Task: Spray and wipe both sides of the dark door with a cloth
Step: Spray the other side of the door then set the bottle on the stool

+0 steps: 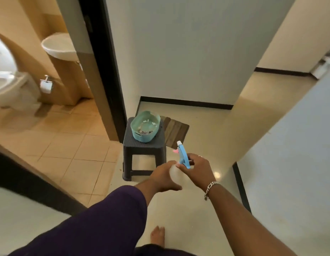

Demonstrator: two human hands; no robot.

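Beside the dark stool (144, 148): both hands on spray bottle (182, 159).
Right hand (196, 170) grips the blue trigger head; left hand (165, 177) curls round the pale bottle body.

Around the one dark stool (144, 145) you have one teal basket (145, 126) on top, one brown mat (176, 131) behind, one spray bottle (182, 157) and two hands just in front.

Only 1 view: worn on the head, looking forward and steeply down across both forearms to the floor (206, 130), wide-angle, close above the hands, with bathroom doorway left and hallway right.
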